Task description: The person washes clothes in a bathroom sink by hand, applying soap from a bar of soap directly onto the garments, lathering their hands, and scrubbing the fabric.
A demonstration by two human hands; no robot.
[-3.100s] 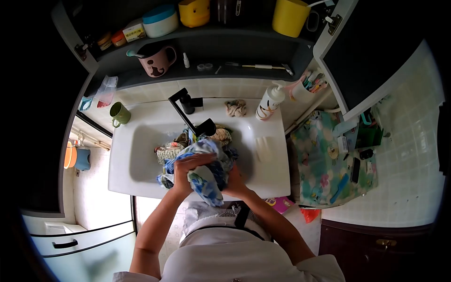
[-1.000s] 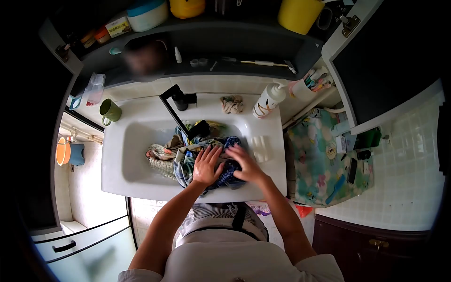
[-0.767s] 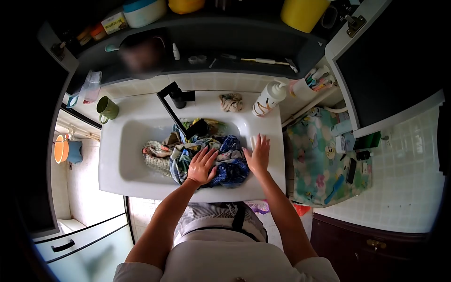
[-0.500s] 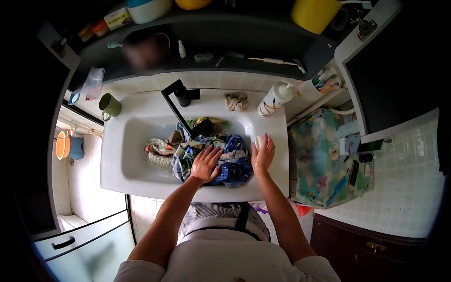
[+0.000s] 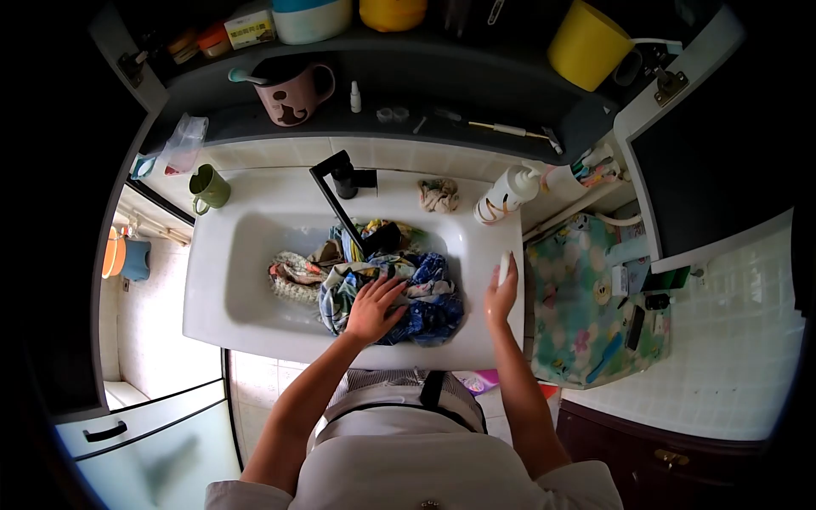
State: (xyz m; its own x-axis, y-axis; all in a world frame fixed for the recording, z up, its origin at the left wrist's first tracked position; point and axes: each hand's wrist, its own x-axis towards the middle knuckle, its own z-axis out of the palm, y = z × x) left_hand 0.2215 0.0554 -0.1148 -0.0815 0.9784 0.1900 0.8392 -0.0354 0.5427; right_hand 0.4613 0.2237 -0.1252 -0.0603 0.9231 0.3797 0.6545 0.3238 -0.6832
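Wet clothes (image 5: 433, 316), blue, patterned and cream, lie bunched in the white sink (image 5: 208, 255). On top of them rests my left hand (image 5: 374, 311), its fingers spread and holding nothing. Over the sink's right rim, my right hand (image 5: 501, 297) grips a white bar (image 5: 505, 266) that looks like soap, mostly covered by the fingers. A black faucet (image 5: 340, 204) reaches over the clothes, its spout end close above the pile.
A pump bottle (image 5: 506, 195) and a crumpled cloth (image 5: 439, 195) sit on the back rim, a green mug (image 5: 209, 189) at its left corner. A pink mug (image 5: 289, 95) stands on the shelf above. Cabinet doors hang open both sides.
My right hand has moved right and a little up, away from the clothes, with the white bar. My left hand stays on the pile. The view has shifted slightly.
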